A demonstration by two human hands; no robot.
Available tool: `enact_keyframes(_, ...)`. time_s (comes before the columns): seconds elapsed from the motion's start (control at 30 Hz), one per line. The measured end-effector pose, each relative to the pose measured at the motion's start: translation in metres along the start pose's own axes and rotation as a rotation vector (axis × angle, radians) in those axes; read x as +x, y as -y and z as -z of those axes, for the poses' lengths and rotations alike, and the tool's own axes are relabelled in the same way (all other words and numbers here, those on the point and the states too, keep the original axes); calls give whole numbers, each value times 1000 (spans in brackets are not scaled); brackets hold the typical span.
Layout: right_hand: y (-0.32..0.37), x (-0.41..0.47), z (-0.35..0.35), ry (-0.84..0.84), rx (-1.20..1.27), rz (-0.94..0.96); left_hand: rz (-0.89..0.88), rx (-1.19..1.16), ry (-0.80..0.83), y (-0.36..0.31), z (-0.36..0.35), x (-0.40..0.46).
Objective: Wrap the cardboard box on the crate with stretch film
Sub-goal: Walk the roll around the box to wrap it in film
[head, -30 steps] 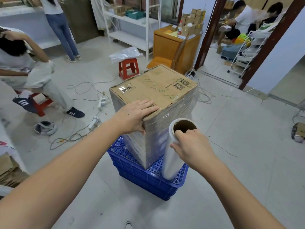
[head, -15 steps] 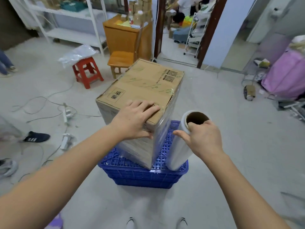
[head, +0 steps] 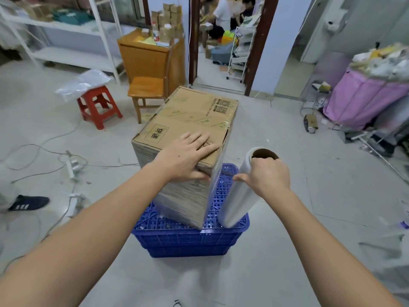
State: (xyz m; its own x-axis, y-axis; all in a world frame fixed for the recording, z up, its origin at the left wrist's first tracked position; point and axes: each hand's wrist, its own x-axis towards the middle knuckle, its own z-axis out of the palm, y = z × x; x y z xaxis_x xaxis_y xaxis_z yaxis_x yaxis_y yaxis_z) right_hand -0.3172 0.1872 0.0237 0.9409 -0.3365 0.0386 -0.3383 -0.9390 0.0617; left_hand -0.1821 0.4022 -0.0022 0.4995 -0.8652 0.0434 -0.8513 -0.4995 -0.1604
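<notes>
The left hand lies flat and open on the cardboard box, steadying it on the blue crate. The right hand grips the stretch film roll at its open core (best hold, probably; the film looks slippery and clingy).

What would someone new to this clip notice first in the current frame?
Centre frame, a tall cardboard box, its sides already sheathed in stretch film, stands on a blue plastic crate, with the left hand pressed flat on its near top corner. Just right of it, the right hand grips the top of a stretch film roll whose foot rests at the crate's edge. Behind the box stand a red stool and a wooden chair.
</notes>
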Motion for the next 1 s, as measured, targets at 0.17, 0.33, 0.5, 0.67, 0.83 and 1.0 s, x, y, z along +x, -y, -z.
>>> enact_keyframes(0.17, -16, -14, -5, -21, 2, 187, 23, -7, 23, -1, 4, -3)
enact_keyframes(0.33, -28, -29, -7, -33, 41, 315, 48, -24, 6, -3, 1, -9)
enact_keyframes(0.5, -37, -28, -4, 64, 95, 543, 82, -40, 33, -11, 3, -7)
enact_keyframes(0.67, -18, -41, -13, 5, 84, 774, 96, -42, 41, -19, 7, 1)
enact_keyframes(0.83, -12, -57, 2, 40, -4, 592, 113, -51, 26, -18, 6, 1)
enact_keyframes(1.0, 2, -81, 5, 2, 32, 281, 98, -50, 9, -20, 4, 5)
